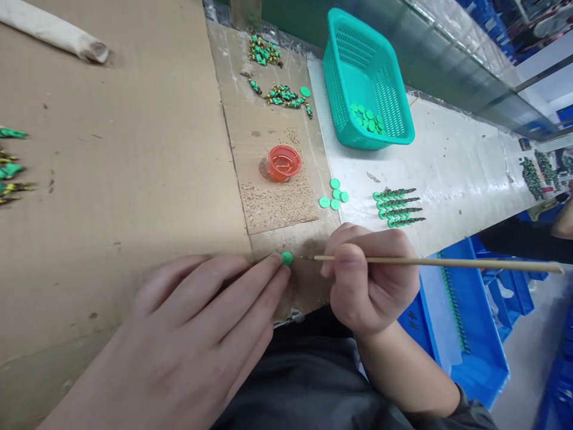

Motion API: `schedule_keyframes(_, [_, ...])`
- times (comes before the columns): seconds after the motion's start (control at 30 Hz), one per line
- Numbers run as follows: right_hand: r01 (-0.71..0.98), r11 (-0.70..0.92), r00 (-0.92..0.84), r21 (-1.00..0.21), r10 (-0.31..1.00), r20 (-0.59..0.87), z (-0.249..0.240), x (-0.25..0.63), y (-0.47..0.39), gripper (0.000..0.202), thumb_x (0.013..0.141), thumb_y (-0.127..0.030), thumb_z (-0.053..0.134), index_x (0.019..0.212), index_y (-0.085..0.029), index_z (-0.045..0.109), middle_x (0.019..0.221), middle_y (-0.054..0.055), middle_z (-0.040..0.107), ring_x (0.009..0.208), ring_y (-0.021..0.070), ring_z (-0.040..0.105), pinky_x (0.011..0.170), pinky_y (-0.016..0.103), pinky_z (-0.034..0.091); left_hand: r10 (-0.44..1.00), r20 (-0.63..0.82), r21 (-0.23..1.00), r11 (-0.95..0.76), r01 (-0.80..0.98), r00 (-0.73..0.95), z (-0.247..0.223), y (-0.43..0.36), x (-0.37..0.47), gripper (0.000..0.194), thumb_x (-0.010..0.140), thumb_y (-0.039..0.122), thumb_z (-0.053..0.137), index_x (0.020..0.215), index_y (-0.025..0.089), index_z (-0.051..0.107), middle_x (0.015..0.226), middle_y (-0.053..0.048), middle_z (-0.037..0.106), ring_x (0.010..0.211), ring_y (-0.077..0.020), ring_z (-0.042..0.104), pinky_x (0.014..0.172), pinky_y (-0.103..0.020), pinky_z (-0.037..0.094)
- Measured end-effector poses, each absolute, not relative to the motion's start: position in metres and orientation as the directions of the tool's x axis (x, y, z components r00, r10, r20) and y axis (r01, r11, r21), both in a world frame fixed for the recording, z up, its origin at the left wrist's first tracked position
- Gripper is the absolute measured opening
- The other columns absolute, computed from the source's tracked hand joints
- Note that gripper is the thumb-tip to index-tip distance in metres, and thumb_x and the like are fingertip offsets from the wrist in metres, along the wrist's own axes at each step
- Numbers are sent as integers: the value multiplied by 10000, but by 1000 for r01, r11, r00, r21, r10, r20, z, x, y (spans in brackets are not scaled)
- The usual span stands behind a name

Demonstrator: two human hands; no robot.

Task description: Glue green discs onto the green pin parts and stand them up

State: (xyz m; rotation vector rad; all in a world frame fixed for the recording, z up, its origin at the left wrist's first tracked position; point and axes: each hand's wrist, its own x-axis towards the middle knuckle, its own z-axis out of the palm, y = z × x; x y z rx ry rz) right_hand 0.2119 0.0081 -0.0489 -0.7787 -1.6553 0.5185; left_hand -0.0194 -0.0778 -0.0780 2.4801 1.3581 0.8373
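Observation:
A small round green disc [287, 258] lies on the cardboard in front of me. The fingertips of my left hand [210, 322] press against its left edge, fingers close together, steadying it. Pinched in my right hand [371, 280] is a thin wooden stick [447, 262] with a fine dark tip, which points at the disc from the right, a little apart from it. Beyond my hands stands a small red cup [285, 163] of clear liquid. Several loose green discs [335, 203] lie to the right of the cup.
A teal basket [398, 77] with green discs inside stands at the back. Discs bearing dark twisted pieces [400, 208] form rows on the right. Green-and-black bits [264, 51] are heaped behind the cup. Blue trays [487, 358] sit lower right, and another person's arm [528, 236] shows at far right.

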Motion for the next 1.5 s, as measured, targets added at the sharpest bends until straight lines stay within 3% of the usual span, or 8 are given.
schedule_keyframes(0.27, [217, 589, 48, -778, 790, 611, -48, 213, 5, 215, 1229, -309, 685, 1024, -278, 625, 734, -75, 612, 546, 120, 609, 536, 277, 539, 758, 451, 262, -617, 742, 471, -60, -61, -11, 430, 1222, 270, 576, 1624, 204, 714, 1463, -70, 879, 1250, -310, 764, 1064, -544, 524])
schedule_keyframes(0.47, [238, 551, -106, -800, 833, 543, -46, 229, -15, 154, 1225, -241, 655, 1220, -255, 808, 838, -24, 788, 643, 141, 751, 611, 275, 624, 693, 500, 236, -687, 687, 520, -48, -54, -15, 313, 1140, 133, 656, 1413, 217, 784, 1433, -90, 882, 1196, -294, 782, 1031, -496, 574])
schedule_keyframes(0.63, [345, 679, -399, -648, 731, 554, -49, 230, -14, 149, 1096, -118, 754, 1184, -236, 771, 1158, 91, 925, 1084, 242, 886, 1004, 423, 727, 712, 617, 379, -641, 667, 335, -38, -79, -35, 363, 1049, 14, 755, 1318, 257, 778, 1367, -50, 876, 1140, -233, 801, 1026, -469, 624])
schedule_keyframes(0.87, [457, 706, -491, -541, 708, 507, -54, 219, -23, 159, 1124, -105, 679, 1171, -254, 708, 1042, 71, 839, 995, 271, 820, 894, 418, 683, 697, 716, 371, -435, 820, 45, -13, -127, -74, 231, 1034, 109, 768, 1146, 302, 828, 1102, 15, 885, 938, -165, 822, 882, -351, 673])
schedule_keyframes(1.07, [518, 698, -409, -494, 710, 574, -62, 215, -40, 98, 1180, -177, 701, 1154, -256, 650, 1032, 51, 799, 942, 245, 785, 867, 395, 633, 773, 535, 367, 152, 918, -342, 12, -100, -169, 242, 1086, 361, 642, 1158, 245, 841, 872, 11, 810, 673, -168, 692, 679, -316, 591])
schedule_keyframes(1.13, [528, 698, -389, -484, 706, 592, -64, 215, -43, 92, 1183, -212, 720, 1140, -254, 652, 1019, 45, 785, 930, 242, 779, 866, 393, 628, 815, 415, 329, 281, 902, -405, 21, -79, -202, 255, 1043, 389, 648, 1105, 252, 854, 877, 12, 816, 719, -196, 725, 732, -335, 611])
schedule_keyframes(1.33, [538, 684, -330, -492, 708, 624, -70, 219, -42, 104, 1171, -266, 762, 1120, -258, 672, 1005, 34, 782, 898, 231, 776, 836, 382, 621, 923, 157, 95, 339, 936, -350, 30, -10, -246, 249, 1083, 391, 803, 1256, 215, 839, 1389, -105, 842, 1318, -307, 781, 1213, -551, 627])
schedule_keyframes(1.5, [520, 695, -310, -496, 695, 649, -69, 218, -42, 97, 1169, -232, 738, 1107, -266, 672, 978, 33, 794, 876, 240, 791, 820, 391, 632, 946, 19, -24, 324, 946, -323, 25, 17, -253, 358, 1126, 515, 825, 1318, 213, 808, 1431, -108, 810, 1332, -296, 778, 1194, -564, 665])
